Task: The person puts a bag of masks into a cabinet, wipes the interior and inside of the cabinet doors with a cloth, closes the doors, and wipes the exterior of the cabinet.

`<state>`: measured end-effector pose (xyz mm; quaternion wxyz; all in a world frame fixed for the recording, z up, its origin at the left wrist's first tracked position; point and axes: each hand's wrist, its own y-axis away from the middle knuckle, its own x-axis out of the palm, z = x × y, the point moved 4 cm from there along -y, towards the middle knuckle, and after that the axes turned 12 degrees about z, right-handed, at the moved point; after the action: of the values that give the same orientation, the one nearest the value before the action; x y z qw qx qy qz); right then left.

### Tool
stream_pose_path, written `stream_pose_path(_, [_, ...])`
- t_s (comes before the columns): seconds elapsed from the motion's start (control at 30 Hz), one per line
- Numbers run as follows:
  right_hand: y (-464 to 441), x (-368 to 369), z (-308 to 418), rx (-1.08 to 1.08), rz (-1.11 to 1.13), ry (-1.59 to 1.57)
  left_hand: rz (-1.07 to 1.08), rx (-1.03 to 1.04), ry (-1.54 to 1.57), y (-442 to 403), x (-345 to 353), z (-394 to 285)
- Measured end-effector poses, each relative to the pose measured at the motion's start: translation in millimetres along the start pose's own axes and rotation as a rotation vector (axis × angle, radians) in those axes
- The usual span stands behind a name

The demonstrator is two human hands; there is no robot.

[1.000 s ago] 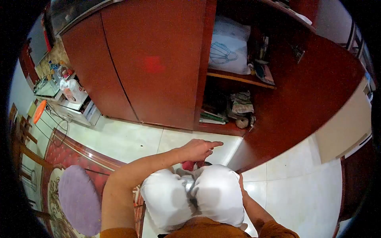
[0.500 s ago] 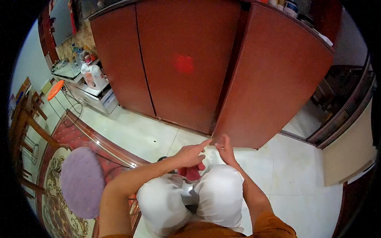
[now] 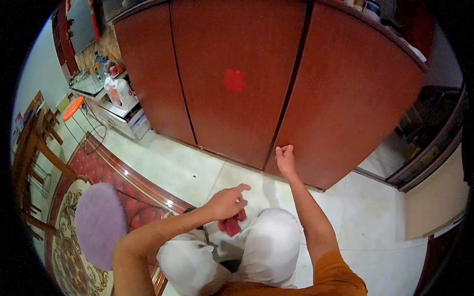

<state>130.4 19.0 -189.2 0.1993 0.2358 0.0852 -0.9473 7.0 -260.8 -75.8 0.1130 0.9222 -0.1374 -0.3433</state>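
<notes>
Where my view begins at the left, one orange-topped stool [image 3: 74,108] stands near one white bag [image 3: 120,93], which sits on a drawer unit [image 3: 129,123]. Lower down is one round purple cushion [image 3: 101,227], with a patterned red rug [image 3: 106,170] beyond it. Next comes the cabinet's row of three red-brown doors: the left door [image 3: 153,79], the middle door [image 3: 237,118] with one bright red patch [image 3: 235,80], and the right door [image 3: 350,98]. Two dark gaps part them, and all three look closed or nearly so.

Of my two hands, the left hand [image 3: 224,203] is above my two white-clad knees, index finger stretched out and the others loosely bent. One dark-red thing [image 3: 230,225] shows just under it; I cannot tell whether those fingers hold it. Farther right, my right hand [image 3: 285,160] is at the lower left part of the right door, near the second gap, fingers curled in; I cannot tell whether they touch the wood.
</notes>
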Motion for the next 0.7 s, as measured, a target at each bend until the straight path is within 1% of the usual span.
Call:
stream_pose_path(0.03, [-8,2,-4,0.027,0.011,-0.030,-0.034,-0.046,0.057,1,0,12])
stream_pose_path(0.13, [-11,11,0,-0.003,-0.168,0.155,-0.067,-0.071,0.128,5,3,39])
stream_pose_path(0.23, [1,12,-1,0.029,-0.122,-0.002,-0.073,-0.080,0.176,2,7,50])
stream_pose_path(0.27, [3,29,-23,-0.008,-0.020,-0.028,-0.079,-0.071,0.195,0,8,53])
stream_pose_path(0.3, [7,53,-59,-0.047,0.082,-0.051,-0.137,-0.050,0.190,-5,8,59])
stream_pose_path(0.37, [46,82,-65,0.205,0.503,-0.304,-0.260,-0.012,0.181,-15,9,72])
stream_pose_path(0.4, [91,90,-22,0.506,0.816,-0.536,-0.325,0.028,0.217,-19,6,71])
stream_pose_path(0.47, [134,106,9,0.638,0.937,-0.741,-0.459,0.093,0.291,-29,-3,61])
stream_pose_path(0.5, [143,114,9,0.619,0.984,-0.987,-0.324,0.103,0.436,-38,-1,59])
stream_pose_path(0.57, [149,124,6,0.544,1.049,-1.485,-0.285,0.230,0.198,-53,2,50])
stream_pose_path(0.6, [143,120,-7,0.348,0.970,-1.288,-0.266,0.292,0.081,-59,4,46])
stream_pose_path(0.63, [135,108,-12,0.160,0.884,-1.087,-0.194,0.302,0.115,-59,0,37])
stream_pose_path(0.7, [134,71,-12,-0.103,0.697,-0.634,-0.189,0.331,0.019,-61,-6,29])
